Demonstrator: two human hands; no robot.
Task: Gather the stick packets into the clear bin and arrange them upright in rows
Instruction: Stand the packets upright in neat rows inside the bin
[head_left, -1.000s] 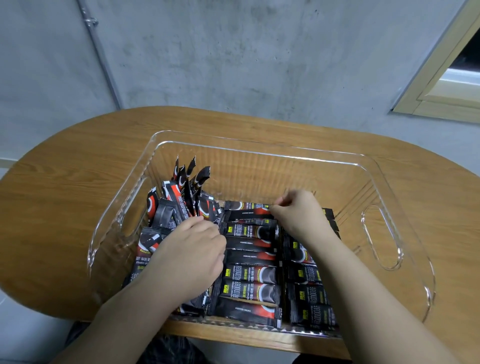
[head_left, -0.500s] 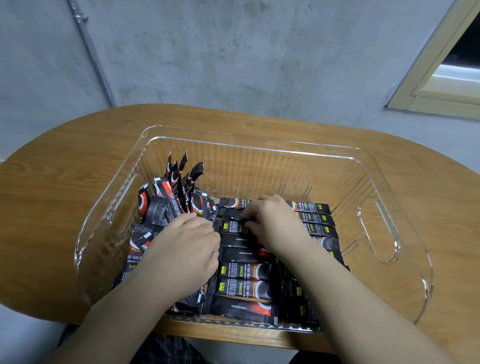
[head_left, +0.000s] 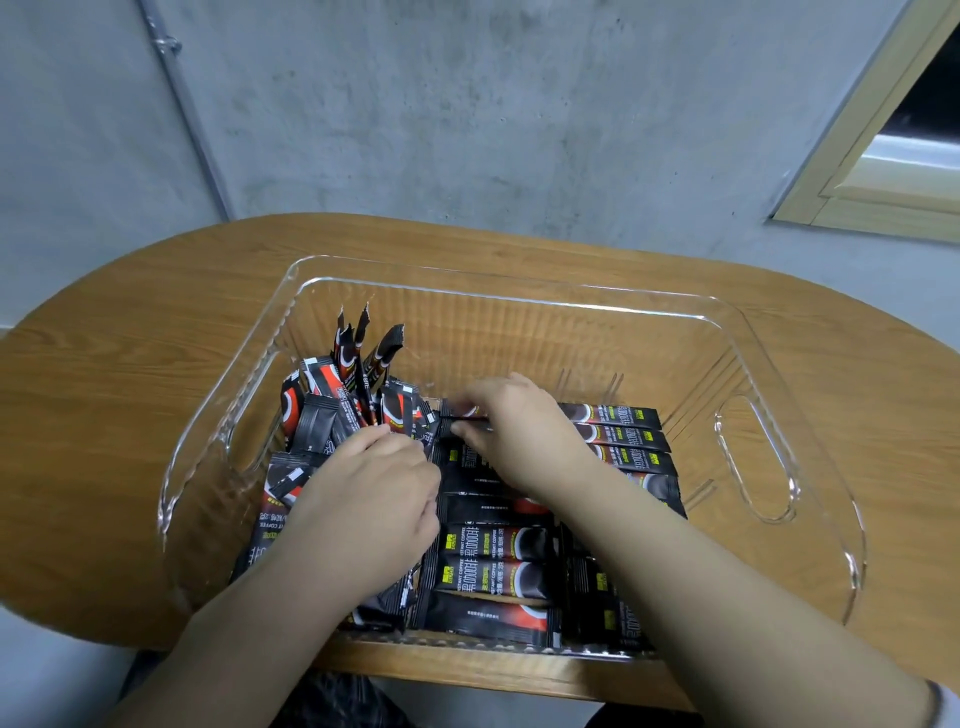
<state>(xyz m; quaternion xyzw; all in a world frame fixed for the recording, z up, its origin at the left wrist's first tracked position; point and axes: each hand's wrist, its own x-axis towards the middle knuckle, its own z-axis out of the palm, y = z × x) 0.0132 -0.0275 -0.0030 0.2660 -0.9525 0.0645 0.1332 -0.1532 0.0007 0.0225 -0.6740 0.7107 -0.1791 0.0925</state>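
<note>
A clear plastic bin (head_left: 519, 301) stands on the wooden table. Several black and red stick packets (head_left: 493, 577) lie flat in rows across its floor. A loose bunch of packets (head_left: 358, 364) stands upright and leaning at the bin's left side. My left hand (head_left: 374, 499) rests on the packets at the left, fingers curled down against the leaning bunch. My right hand (head_left: 514, 421) reaches across the middle of the bin and pinches the left end of a flat packet (head_left: 613, 415) in the far row. My forearms hide some of the packets.
The oval wooden table (head_left: 104, 395) ends near my body and at the grey concrete wall behind. The bin has a cut-out handle (head_left: 753, 457) on its right wall. A window frame (head_left: 883, 171) shows at the upper right.
My right hand has moved left from the right part of the far row to its left end. My left hand has stayed on the left pile.
</note>
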